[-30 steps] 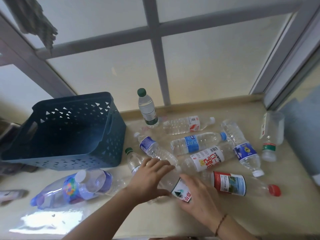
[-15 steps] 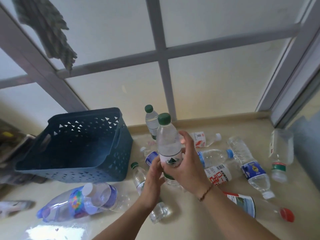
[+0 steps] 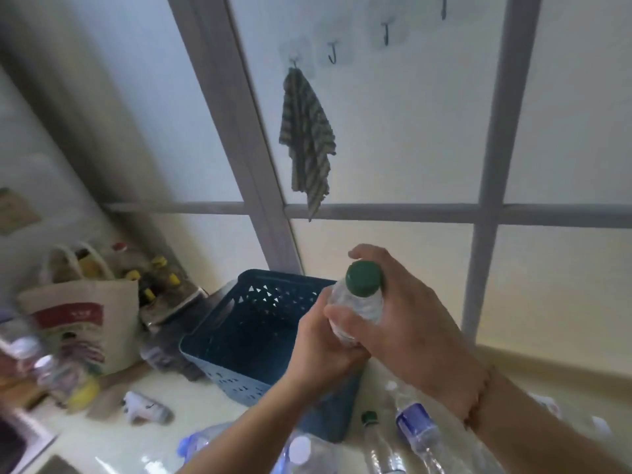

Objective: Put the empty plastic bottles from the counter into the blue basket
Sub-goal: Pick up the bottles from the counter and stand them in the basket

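The table (image 3: 113, 436) carries the blue basket (image 3: 253, 336), which looks empty as far as its interior shows. A cloth bag (image 3: 82, 323) to its left holds yellow-capped bottles. Both hands grasp 1 green-capped bottle (image 3: 359, 302) upright, just beside the basket's near right rim: the right hand (image 3: 407, 323) wraps its shoulder and the left hand (image 3: 325, 343) clasps its lower body. Best, I judge, to carry it left over the opening and release low, so it cannot bounce out. Other bottles (image 3: 417, 429) lie on the table below.
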